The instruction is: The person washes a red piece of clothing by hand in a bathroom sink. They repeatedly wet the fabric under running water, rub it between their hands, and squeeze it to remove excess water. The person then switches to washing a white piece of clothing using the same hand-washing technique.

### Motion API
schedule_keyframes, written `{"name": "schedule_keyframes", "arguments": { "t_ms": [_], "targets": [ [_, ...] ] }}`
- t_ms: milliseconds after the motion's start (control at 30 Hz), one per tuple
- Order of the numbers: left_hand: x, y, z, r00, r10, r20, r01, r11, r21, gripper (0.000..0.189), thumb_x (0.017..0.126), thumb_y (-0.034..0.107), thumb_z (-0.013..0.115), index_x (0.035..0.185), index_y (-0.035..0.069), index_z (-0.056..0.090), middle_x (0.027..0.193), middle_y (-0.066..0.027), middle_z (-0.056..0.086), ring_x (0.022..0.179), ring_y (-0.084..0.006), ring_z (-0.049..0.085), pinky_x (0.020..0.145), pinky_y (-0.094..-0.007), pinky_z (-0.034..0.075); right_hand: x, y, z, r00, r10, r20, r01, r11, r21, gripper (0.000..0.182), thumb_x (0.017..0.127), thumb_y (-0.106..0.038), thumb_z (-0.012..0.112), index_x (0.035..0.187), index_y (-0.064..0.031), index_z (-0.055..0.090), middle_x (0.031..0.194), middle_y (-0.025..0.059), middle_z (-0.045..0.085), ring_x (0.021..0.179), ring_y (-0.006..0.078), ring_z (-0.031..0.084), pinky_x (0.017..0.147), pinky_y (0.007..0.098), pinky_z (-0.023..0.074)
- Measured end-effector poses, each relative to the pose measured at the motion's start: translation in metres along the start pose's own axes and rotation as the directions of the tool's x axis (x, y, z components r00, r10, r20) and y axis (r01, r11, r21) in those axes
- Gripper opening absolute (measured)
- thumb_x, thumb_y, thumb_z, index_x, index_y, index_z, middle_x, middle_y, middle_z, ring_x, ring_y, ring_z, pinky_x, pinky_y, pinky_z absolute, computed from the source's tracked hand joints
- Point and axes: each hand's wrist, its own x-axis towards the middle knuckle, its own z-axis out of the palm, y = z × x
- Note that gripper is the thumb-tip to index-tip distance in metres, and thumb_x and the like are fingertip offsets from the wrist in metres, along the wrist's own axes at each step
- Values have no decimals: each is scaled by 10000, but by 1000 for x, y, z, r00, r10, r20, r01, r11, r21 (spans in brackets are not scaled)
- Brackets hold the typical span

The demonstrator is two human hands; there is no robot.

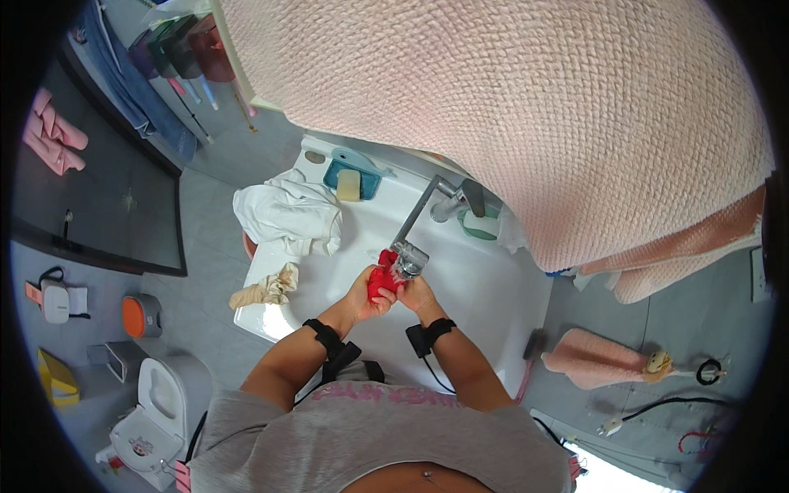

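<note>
Both hands are together over the white sink (468,320), beneath the swivel head of a chrome faucet (412,262). Water falls from the faucet onto a bunched red cloth (383,280). My left hand (368,296) has its fingers curled round the cloth from the left and below. My right hand (416,293) is at the cloth's right side, its fingers partly hidden by the faucet head and the cloth, so its hold is hard to make out. A crumpled white garment (293,212) lies on the sink's left ledge, and a beige cloth (268,289) sits nearer, on the rim.
Behind the basin are a blue soap dish (368,182) with a yellowish soap bar (348,185) and a green dish (479,225) with pale soap. A large pink towel (505,111) hangs over the back right. A toilet (161,407) stands at lower left.
</note>
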Motion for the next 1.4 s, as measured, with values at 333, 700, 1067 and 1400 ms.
{"name": "schedule_keyframes", "arguments": {
  "t_ms": [333,700,1067,1400],
  "targets": [
    [-14,-10,26,911,347,-222,10,522,853,415,754,233,715,1047,24,508,867,-96,616,626,-104,547,483,-208,436,10,-19,24,992,-47,118,124,564,-816,178,766,7,569,703,-94,437,711,-16,442,718,106,455,661,259,420],
    [43,-22,-27,503,610,613,27,-719,694,532,690,302,744,1018,-20,476,845,-211,618,746,-319,633,609,-390,503,38,-3,-52,961,-273,-53,-29,92,-995,529,789,-298,623,1195,-13,440,1028,156,594,934,285,588,799,341,480],
    [17,-85,15,961,-278,16,278,959,-56,514,804,434,605,1077,19,473,819,-72,460,542,-81,442,389,-150,318,-91,-29,-26,954,-232,191,242,970,-27,354,893,-234,531,1208,-99,441,1164,112,528,1091,243,508,939,384,419],
    [45,-109,9,772,625,-119,295,-186,937,519,673,301,723,1005,0,462,729,-95,593,623,-160,613,457,-274,469,-95,-47,-13,917,-375,136,154,18,-988,143,741,-60,612,778,-50,475,732,80,541,681,250,546,611,350,436]
  ]
}}
